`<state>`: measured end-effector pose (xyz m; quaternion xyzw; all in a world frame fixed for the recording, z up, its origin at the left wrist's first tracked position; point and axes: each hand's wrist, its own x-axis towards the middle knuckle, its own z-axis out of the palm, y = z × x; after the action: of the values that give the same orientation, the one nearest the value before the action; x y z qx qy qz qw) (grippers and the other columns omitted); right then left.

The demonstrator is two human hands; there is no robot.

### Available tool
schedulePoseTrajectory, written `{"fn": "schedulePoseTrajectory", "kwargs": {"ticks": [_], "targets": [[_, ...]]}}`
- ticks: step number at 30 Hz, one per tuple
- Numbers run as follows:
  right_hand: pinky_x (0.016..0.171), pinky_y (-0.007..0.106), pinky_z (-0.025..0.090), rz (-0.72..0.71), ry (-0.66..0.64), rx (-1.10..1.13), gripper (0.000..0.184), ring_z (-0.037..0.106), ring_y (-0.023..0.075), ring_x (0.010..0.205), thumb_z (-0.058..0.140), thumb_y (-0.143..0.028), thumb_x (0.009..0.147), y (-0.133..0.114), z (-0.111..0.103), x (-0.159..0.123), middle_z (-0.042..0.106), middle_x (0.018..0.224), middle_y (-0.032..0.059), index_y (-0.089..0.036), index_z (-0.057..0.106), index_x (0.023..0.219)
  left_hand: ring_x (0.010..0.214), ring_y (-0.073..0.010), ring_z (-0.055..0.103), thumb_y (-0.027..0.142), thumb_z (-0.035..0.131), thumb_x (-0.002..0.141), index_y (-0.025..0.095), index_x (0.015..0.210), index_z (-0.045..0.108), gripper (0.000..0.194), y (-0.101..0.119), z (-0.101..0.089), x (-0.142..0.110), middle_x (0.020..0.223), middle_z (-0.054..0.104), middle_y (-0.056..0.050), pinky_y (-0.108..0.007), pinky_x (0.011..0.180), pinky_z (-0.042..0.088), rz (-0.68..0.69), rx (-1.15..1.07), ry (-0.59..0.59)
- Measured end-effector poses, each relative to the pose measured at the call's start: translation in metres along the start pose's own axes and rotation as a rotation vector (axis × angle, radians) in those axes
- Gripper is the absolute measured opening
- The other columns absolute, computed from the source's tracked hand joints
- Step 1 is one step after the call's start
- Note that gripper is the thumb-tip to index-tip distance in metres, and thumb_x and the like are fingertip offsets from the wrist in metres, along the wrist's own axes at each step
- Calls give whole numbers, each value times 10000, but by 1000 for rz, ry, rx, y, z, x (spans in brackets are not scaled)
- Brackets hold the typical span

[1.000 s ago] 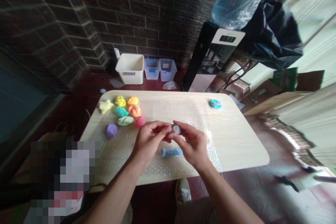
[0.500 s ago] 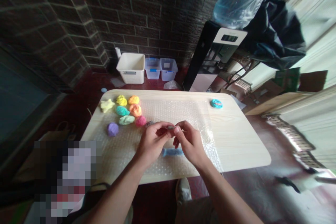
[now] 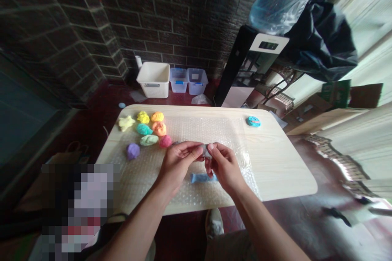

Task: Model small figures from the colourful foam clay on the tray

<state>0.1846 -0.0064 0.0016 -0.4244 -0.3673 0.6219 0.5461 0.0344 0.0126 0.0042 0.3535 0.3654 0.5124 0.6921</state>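
Dark brick wall (image 3: 183,20) up top, pale counter (image 3: 284,163) mid-frame, bubble wrap (image 3: 196,128) over part of it. Gray lump (image 3: 206,152) near frame center, pinched by thumb and fingers of my left hand (image 3: 180,162) and right hand (image 3: 226,167). Half a second ago it showed as a thin sliver; now a broader side shows, so probably turning or reshaping, not finished. Blue piece (image 3: 201,178) just below, partly behind my right hand. Colored lumps (image 3: 143,129) left of center, untouched.

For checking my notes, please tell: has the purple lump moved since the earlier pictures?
No. The purple lump keeps the same place against the left edge of the table; neither way shows a shift.
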Motion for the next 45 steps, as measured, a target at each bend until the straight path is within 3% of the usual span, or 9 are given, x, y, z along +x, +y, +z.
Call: {"fn": "schedulePoseTrajectory", "kwargs": {"ticks": [6, 11, 14, 19, 28, 33, 35, 40, 45], "targets": [[303, 167, 359, 228, -21, 139, 455, 453, 65, 353, 832, -586, 851, -3, -1, 3, 594, 542, -51, -176, 659, 754, 691, -156, 711, 325, 975, 703, 129, 862, 848, 283, 2, 1, 2, 802, 797, -64, -286, 703, 595, -55, -67, 4], [618, 251, 612, -104, 1, -86, 390, 713, 143, 696, 889, -450, 849, -9, -8, 3, 756, 845, 11, -223, 768, 1143, 757, -167, 752, 332, 944, 754, 150, 949, 824, 293, 5, 1, 5, 900, 827, -73, -280, 744, 600, -20, -95, 124], [760, 324, 639, -215, 7, -254, 447, 741, 180, 842, 948, -361, 785, -11, -14, 4, 805, 1067, 63, -249, 808, 1194, 734, -181, 755, 351, 934, 775, 160, 985, 818, 307, 4, 0, 4, 856, 818, -62, -309, 747, 613, 9, -35, 120], [718, 346, 611, -178, 6, -188, 281, 704, 168, 698, 919, -395, 821, -7, -15, 7, 833, 864, 52, -215, 868, 1030, 718, -163, 738, 359, 942, 777, 143, 988, 834, 320, 2, -4, 2, 875, 824, -85, -295, 742, 610, 8, -18, 18], [526, 217, 565, 13, -7, 124, 327, 668, 111, 537, 974, -445, 731, -10, -10, 7, 774, 714, 8, -200, 801, 863, 733, -149, 728, 281, 945, 772, 139, 930, 822, 245, 12, -2, 0, 857, 804, -67, -268, 741, 584, -95, -163, -158], [390, 191, 493, -78, 82, 44, 377, 606, 113, 394, 919, -501, 794, -10, -10, 7, 689, 543, -42, -214, 678, 831, 790, -185, 769, 268, 922, 817, 212, 1300, 758, 513, 11, -2, -3, 824, 804, -26, -328, 827, 602, -95, -28, -201], [351, 197, 450, -138, 134, -61, 361, 568, 118, 354, 883, -512, 835, -10, -10, 5, 650, 491, -46, -207, 688, 834, 791, -196, 774, 269, 926, 810, 191, 1320, 756, 544, 10, 0, -5, 850, 819, -46, -338, 820, 608, -90, 34, -218], [471, 231, 506, -282, 121, -292, 344, 640, 134, 530, 745, -521, 964, -8, -10, -2, 700, 638, 12, -182, 799, 978, 872, -231, 797, 284, 956, 768, 148, 1229, 791, 508, 4, 0, -3, 999, 845, -98, -372, 872, 631, -32, 49, -156], [615, 286, 564, -287, 22, -399, 491, 677, 166, 733, 868, -421, 875, -6, -14, -5, 720, 907, 41, -233, 752, 1313, 859, -212, 795, 262, 970, 749, 165, 1190, 796, 484, -2, -7, 2, 958, 848, -87, -305, 839, 623, 0, 71, -97]]}}
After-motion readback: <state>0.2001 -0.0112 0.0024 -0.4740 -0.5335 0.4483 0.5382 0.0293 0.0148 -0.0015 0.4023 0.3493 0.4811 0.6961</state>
